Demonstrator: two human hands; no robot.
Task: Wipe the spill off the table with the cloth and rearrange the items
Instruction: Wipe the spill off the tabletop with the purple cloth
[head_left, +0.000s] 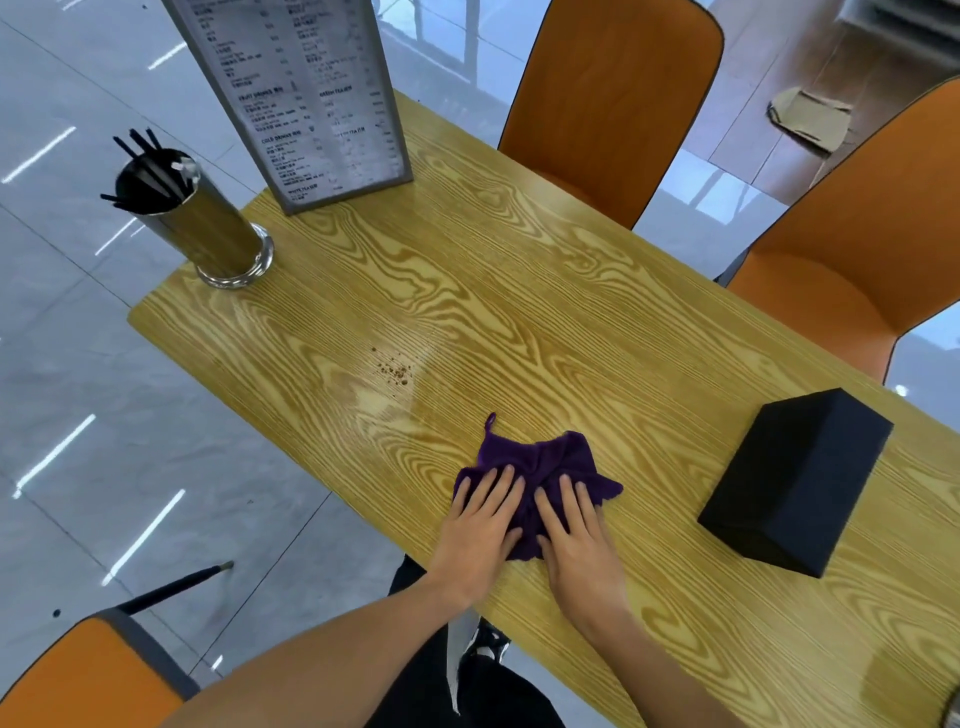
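Note:
A crumpled purple cloth (540, 457) lies on the wooden table (519, 291) near its front edge. My left hand (480, 525) and my right hand (576, 535) both press flat on the cloth, fingers spread, side by side. A small patch of brown crumbs (395, 369) sits on the table up and to the left of the cloth, with a faint wet sheen beside it. A black box (795, 488) stands to the right of the cloth. A metal cup with black straws (202, 218) and a standing menu (306, 98) are at the table's far left end.
Orange chairs stand beyond the table's far side (613, 104), at the right (862, 249) and at the lower left (88, 675). The floor is grey tile. A piece of cardboard (810, 119) lies on the floor at the upper right.

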